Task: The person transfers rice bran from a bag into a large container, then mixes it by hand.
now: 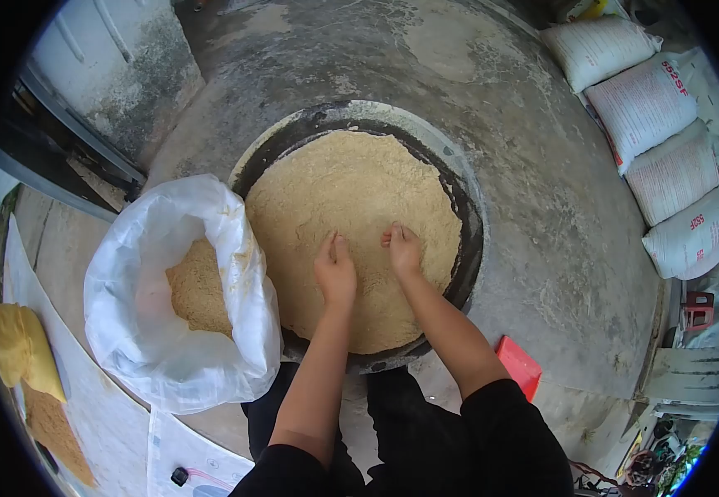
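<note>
A wide round basin (473,207) with a dark inner wall holds a broad layer of pale, crumbly powder (351,178). Over the middle of the powder is my left hand (335,267), its fingers drawn together in a pinch; what lies between them is too small to name. To its right, my right hand (402,247) is closed too, fingers curled against the thumb, contents hidden. The two hands are apart. Left of the basin stands an open white plastic-lined sack (111,286) with similar, slightly browner powder (198,286) inside.
Several filled white sacks (645,103) lie along the right side. A red plastic object (519,366) rests on the floor right of my legs. At the far left are a yellow sack (24,344) and brown material (55,431). A wall block (119,74) stands upper left.
</note>
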`<act>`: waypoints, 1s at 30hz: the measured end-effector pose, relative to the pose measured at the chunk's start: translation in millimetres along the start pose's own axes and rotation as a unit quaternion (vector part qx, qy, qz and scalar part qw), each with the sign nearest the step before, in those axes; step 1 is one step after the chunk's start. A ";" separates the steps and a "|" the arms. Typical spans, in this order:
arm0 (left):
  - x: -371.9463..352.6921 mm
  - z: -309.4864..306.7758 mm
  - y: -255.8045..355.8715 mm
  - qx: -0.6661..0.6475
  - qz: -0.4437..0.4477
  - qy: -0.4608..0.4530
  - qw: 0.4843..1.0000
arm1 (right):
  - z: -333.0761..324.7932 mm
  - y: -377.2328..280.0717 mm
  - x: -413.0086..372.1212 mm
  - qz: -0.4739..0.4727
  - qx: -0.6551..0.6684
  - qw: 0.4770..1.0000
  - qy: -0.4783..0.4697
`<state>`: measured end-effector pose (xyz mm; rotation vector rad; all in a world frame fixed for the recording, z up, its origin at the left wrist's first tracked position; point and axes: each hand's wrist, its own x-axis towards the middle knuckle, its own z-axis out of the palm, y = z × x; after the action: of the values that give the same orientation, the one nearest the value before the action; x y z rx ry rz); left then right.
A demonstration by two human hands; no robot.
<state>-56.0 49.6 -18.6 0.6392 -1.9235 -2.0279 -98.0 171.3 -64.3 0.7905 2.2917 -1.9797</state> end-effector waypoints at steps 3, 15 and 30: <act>-10.4 10.9 -36.4 0.172 -0.050 0.050 0.982 | 15.5 5.8 -8.0 0.046 0.030 0.998 -0.023; -4.6 2.0 16.6 -0.260 -0.200 0.137 0.935 | 53.8 -55.3 -64.7 0.143 0.236 0.960 -0.044; 30.8 -161.8 146.6 -0.110 0.160 0.316 0.929 | 178.7 -174.0 -174.7 -0.300 0.091 0.836 -0.450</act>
<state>-18.1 -117.9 119.8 0.7475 -1.3022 -1.5471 -66.7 -70.6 118.0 -0.8551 1.8324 -2.0755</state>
